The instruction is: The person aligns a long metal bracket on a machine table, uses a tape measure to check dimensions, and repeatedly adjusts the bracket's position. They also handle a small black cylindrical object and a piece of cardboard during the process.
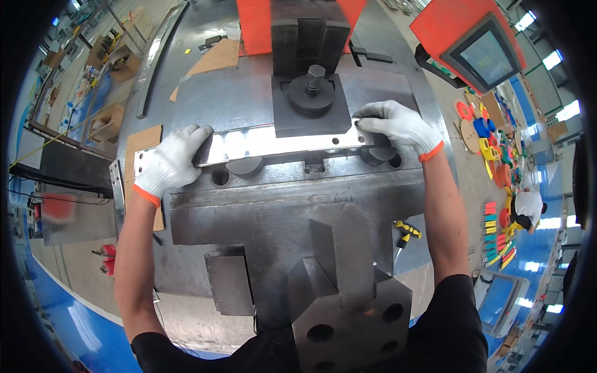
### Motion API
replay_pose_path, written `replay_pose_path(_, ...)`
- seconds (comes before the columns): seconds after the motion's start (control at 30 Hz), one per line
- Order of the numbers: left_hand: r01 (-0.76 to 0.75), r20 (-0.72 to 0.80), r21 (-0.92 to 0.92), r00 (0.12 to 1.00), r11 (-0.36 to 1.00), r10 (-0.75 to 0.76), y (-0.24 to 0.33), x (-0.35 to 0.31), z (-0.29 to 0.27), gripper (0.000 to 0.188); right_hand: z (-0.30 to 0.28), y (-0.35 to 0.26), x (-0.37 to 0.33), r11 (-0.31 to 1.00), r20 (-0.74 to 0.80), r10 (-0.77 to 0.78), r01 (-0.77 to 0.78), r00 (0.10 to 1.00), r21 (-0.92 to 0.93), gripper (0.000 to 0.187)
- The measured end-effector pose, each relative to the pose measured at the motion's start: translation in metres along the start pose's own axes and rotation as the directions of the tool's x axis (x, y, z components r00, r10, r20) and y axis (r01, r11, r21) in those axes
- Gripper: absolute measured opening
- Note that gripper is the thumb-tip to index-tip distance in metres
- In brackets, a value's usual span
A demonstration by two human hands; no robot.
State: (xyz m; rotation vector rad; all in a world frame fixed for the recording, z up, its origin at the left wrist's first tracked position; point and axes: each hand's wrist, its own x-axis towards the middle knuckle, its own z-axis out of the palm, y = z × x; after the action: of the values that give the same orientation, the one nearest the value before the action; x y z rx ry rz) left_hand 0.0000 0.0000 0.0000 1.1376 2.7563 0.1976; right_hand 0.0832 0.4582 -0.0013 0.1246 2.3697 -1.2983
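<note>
A long, shiny flat metal bar (pixel 261 142) with holes near its ends lies across the machine bed. My left hand (pixel 174 158), in a white glove with an orange cuff, is closed around the bar toward its left end. At the right end, my right hand (pixel 398 127), gloved the same way, pinches the bar between thumb and fingers. A dark steel press block (pixel 311 118) with a large bolt (pixel 316 78) stands over the bar's right half and hides part of its far edge. Dark round supports (pixel 244 166) show along the bar's near side.
Close to me rises a dark steel block with a pointed upright (pixel 353 255). A yellow-and-black screwdriver (pixel 405 235) lies right of it. Cardboard (pixel 146 140) sits under the bar's left end. An orange-framed screen (pixel 482 53) stands far right; another person (pixel 527 208) is beyond the table.
</note>
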Motion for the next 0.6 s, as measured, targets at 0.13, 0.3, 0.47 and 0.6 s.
replay_pose_path(0.13, -0.039, -0.025, -0.002, 0.999, 0.999, 0.039, 0.017, 0.016, 0.003, 0.059, 0.000, 0.016, -0.007, 0.967, -0.051, -0.044, 0.055, 0.998, 0.249, 0.032)
replay_pose_path(0.3, -0.105, -0.069, -0.030, 0.992, 0.994, 0.102, 0.013, 0.014, 0.010, 0.062, 0.006, 0.026, -0.017, 0.982, -0.168, -0.158, 0.172, 0.973, 0.075, 0.032)
replay_pose_path(0.47, -0.030, -0.049, 0.093, 0.998, 0.995, 0.035, 0.018, 0.007, 0.012, 0.077, 0.012, 0.035, -0.039, 0.981, -0.298, -0.153, 0.181, 0.942, 0.068, 0.045)
replay_pose_path(0.6, 0.057, -0.265, 0.103, 0.964, 0.993, -0.028, 0.028, -0.049, -0.004, 0.078, 0.020, 0.058, -0.127, 0.986, -0.692, -0.134, 0.163, 0.710, -0.024, 0.047)
